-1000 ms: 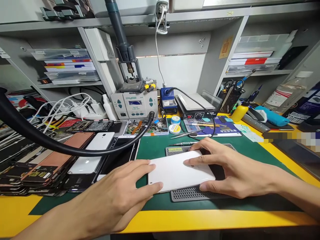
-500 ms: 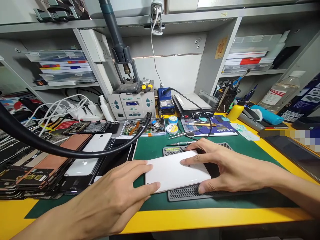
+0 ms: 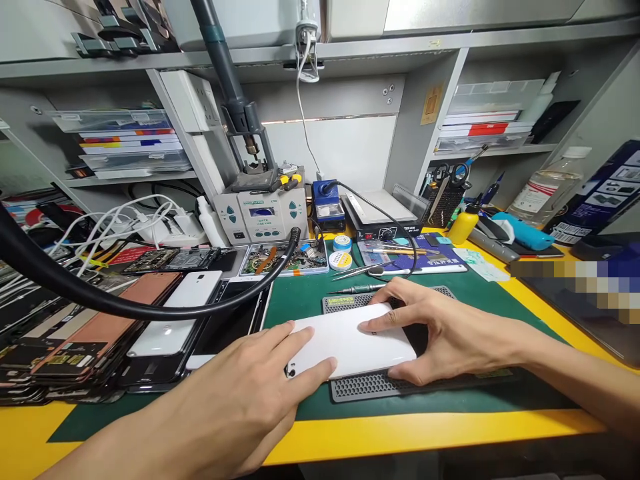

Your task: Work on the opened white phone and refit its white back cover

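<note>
A white phone (image 3: 345,343) lies back side up, partly over a grey honeycomb-patterned mat (image 3: 367,387) on the green work mat (image 3: 297,303). My left hand (image 3: 265,370) grips its left end, fingers on the upper face and thumb along the near side. A small dark camera spot shows beside those fingers. At the other end my right hand (image 3: 425,333) holds the phone between a thumb at the near corner and fingers on the top and far edge. Just beyond the phone rests a thin green screwdriver (image 3: 357,289).
Stacked phone parts (image 3: 125,313) and another white phone (image 3: 175,317) lie at left, under a thick black hose (image 3: 200,312). Behind stand a hot-air station (image 3: 260,217), a tray of circuit boards (image 3: 285,257), tweezers (image 3: 357,269), a heating plate (image 3: 380,210) and a yellow bottle (image 3: 463,225).
My left hand has slid a little farther over the phone's end, and the camera spot there shows more clearly. The right hand keeps its grip. The view has shifted slightly.
</note>
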The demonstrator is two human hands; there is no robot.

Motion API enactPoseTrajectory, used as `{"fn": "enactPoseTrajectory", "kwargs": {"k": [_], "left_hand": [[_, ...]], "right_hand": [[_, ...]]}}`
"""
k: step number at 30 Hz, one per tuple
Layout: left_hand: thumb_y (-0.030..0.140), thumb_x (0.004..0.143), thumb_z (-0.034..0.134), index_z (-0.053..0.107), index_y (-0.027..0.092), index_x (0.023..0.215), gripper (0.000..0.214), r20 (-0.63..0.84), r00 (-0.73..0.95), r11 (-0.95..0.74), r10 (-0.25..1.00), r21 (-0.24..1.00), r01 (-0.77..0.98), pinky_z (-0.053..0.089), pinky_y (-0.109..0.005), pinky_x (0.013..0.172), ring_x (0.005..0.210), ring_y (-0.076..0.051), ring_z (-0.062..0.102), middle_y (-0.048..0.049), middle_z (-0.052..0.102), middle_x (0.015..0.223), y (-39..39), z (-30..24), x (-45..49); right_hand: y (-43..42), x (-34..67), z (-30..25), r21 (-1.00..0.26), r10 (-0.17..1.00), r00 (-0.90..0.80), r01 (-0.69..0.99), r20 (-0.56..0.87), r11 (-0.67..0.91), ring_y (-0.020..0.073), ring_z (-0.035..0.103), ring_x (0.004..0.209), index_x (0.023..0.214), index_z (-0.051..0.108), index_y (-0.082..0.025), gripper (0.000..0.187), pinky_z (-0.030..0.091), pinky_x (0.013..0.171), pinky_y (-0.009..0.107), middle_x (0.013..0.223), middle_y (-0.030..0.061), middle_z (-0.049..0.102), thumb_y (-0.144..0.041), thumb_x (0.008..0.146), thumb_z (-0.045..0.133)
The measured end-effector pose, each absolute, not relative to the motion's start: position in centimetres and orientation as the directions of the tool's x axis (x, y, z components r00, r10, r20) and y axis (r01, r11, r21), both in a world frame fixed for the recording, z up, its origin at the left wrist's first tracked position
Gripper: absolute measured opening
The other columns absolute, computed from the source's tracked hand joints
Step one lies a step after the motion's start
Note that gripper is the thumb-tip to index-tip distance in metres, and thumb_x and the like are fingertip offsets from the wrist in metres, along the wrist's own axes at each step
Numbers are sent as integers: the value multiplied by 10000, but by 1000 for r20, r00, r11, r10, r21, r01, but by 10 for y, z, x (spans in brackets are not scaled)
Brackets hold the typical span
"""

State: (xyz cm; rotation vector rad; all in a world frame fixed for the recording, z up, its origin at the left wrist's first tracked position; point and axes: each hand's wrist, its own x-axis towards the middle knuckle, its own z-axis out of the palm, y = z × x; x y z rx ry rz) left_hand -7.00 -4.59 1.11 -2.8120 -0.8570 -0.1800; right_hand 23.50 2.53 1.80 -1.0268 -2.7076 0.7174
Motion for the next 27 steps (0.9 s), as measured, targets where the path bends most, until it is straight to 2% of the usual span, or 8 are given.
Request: {"fn": "enactPoseTrajectory", "kwargs": {"k": [4, 8, 13, 18, 22, 27], "left_hand": [[178, 929, 548, 620, 166, 1287, 365, 338, 819, -819, 464, -187, 542, 623, -502, 857, 1053, -342, 696, -175, 710, 1157, -41, 2, -67], [85, 904, 563, 634, 83, 1258, 361, 438, 814, -813, 382, -259, 521, 637, -463, 850, 1093, -349, 691, -196, 714, 1189, -39, -10, -66], [84, 917, 575, 647, 45, 1213, 307, 486, 784, -828, 386, -193, 527, 648, -445, 852, 1072, -338, 707, -188, 734, 1157, -35, -8, -65], [64, 924, 559, 625, 38, 1222, 306, 501, 773, -841, 391, -147, 521, 640, -434, 882, 1078, -313, 707, -181, 738, 1143, -33, -4, -63], [28, 917, 526, 614, 41, 1223, 318, 516, 764, -849, 387, -123, 513, 636, -408, 894, 1085, -289, 707, -176, 738, 1135, -31, -4, -63], [16, 915, 512, 597, 35, 1236, 333, 502, 772, -861, 390, -100, 499, 630, -393, 908, 1081, -281, 707, -172, 738, 1132, -29, -1, -63]], "right_hand": [[27, 236, 16, -528, 676, -737, 565, 22, 634, 239, 613, 1032, 1239, 702, -377, 572, 515, 860, 335, 1212, 42, 576, -430, 681, 820], [28, 235, 13, -538, 672, -737, 536, 79, 651, 244, 636, 1009, 1210, 728, -338, 545, 522, 855, 338, 1181, 59, 617, -401, 677, 821], [29, 235, 13, -492, 632, -754, 487, 180, 722, 245, 655, 953, 1197, 736, -268, 485, 537, 817, 353, 1121, 89, 681, -335, 719, 789], [29, 233, 15, -349, 476, -800, 356, 366, 867, 271, 623, 1014, 1187, 724, -193, 428, 525, 886, 431, 1110, 134, 699, -357, 793, 767], [28, 224, 8, -160, 291, -789, 242, 541, 957, 248, 624, 992, 1209, 676, -175, 359, 546, 848, 410, 1067, 129, 732, -260, 863, 725], [26, 216, 0, 7, 174, -789, 220, 589, 976, 217, 667, 939, 1215, 634, -157, 294, 565, 801, 365, 1001, 101, 763, -139, 922, 638]]}}
